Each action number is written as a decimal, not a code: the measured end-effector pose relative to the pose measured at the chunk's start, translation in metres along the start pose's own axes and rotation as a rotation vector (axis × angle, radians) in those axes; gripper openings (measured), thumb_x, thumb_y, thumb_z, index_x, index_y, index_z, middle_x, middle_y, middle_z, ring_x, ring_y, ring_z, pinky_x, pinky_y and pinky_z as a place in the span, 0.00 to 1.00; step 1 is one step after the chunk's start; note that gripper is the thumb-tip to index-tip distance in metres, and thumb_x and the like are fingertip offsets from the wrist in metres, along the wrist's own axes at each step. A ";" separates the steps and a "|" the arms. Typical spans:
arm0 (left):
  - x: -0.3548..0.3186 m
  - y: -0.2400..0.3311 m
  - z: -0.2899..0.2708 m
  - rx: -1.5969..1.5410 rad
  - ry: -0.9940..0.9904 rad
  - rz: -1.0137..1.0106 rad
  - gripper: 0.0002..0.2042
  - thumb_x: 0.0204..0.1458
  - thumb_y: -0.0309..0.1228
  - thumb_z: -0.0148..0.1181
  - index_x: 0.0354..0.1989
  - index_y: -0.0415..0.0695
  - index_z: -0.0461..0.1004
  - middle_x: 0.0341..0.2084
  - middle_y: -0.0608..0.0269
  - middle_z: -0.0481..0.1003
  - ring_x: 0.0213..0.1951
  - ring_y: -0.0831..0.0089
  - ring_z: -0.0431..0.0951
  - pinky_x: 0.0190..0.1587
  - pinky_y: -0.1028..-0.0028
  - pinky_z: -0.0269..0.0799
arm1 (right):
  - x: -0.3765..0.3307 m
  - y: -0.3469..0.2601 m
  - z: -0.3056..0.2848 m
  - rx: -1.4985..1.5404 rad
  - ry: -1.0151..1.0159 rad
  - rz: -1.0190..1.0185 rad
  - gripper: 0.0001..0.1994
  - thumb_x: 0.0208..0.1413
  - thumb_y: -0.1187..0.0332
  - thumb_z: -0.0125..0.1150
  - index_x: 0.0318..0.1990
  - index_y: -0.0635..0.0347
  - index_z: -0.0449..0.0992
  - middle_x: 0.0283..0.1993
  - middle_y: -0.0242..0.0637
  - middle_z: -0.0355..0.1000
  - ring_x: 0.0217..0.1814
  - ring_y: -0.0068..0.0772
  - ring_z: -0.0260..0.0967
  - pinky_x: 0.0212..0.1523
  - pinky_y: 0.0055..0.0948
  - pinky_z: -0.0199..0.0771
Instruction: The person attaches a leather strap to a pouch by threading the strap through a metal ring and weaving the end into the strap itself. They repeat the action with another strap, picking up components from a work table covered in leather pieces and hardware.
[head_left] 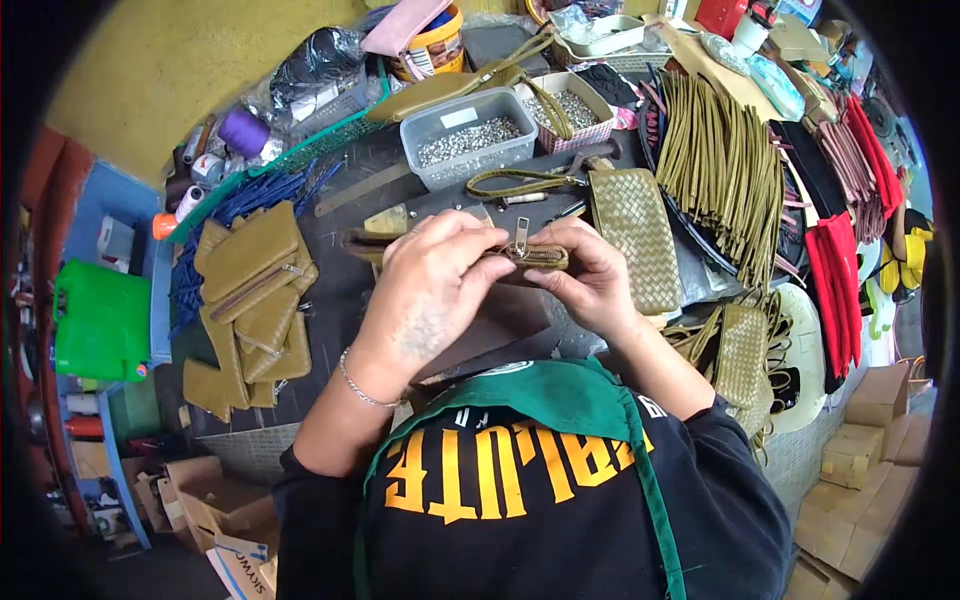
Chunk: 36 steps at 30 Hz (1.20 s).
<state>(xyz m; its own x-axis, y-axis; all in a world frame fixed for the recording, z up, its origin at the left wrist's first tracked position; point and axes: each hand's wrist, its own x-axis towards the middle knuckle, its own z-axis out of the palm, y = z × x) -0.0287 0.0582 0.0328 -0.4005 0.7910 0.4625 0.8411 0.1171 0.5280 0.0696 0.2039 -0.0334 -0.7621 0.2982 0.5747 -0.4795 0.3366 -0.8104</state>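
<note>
Between my two hands is an olive zippered wallet (pixel 546 258), its zipper edge facing up and a metal zipper pull (pixel 522 232) standing upright. My left hand (pixel 435 275) is closed, thumb and fingertips pinching the wallet by the pull. My right hand (pixel 592 272) grips the zipper's end, thumb below and fingers above. Part of the wallet is hidden behind the left hand. Just right of my hands lies a woven olive wallet (pixel 634 238), with an olive wrist strap (pixel 520 182) beside it. More olive wallets (pixel 255 290) are piled on the left.
A clear tub (pixel 468 138) and a basket (pixel 585 108) of small metal parts stand behind my hands. Many olive straps (pixel 722 165) lie at the right, near red strips (pixel 832 285). Purple thread (pixel 243 134) and a yellow bucket (pixel 436 48) are at the back left.
</note>
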 end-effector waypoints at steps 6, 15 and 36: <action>0.010 0.000 -0.015 -0.052 0.043 -0.033 0.03 0.44 0.21 0.53 0.28 0.36 0.69 0.25 0.59 0.70 0.29 0.68 0.70 0.33 0.76 0.65 | -0.003 0.008 0.005 0.032 -0.046 -0.023 0.13 0.38 0.78 0.62 0.34 0.65 0.70 0.34 0.38 0.68 0.39 0.31 0.65 0.40 0.24 0.64; -0.011 0.002 -0.004 0.151 0.064 0.149 0.22 0.37 0.37 0.63 0.40 0.37 0.68 0.34 0.54 0.66 0.35 0.62 0.68 0.37 0.70 0.66 | -0.015 0.012 0.042 0.467 0.044 0.198 0.16 0.45 0.77 0.58 0.43 0.63 0.67 0.40 0.35 0.62 0.44 0.25 0.61 0.43 0.21 0.62; -0.035 -0.014 -0.020 -0.522 -0.228 0.192 0.20 0.45 0.50 0.51 0.21 0.42 0.69 0.32 0.57 0.70 0.35 0.62 0.70 0.39 0.69 0.63 | -0.016 0.026 0.033 0.334 0.072 0.231 0.11 0.45 0.75 0.58 0.37 0.64 0.68 0.37 0.35 0.63 0.41 0.26 0.61 0.43 0.23 0.59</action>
<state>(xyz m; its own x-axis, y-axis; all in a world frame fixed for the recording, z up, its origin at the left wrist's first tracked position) -0.0333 0.0166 0.0237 -0.1224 0.8845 0.4502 0.5778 -0.3053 0.7569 0.0547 0.1785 -0.0672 -0.8396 0.3973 0.3703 -0.4233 -0.0515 -0.9045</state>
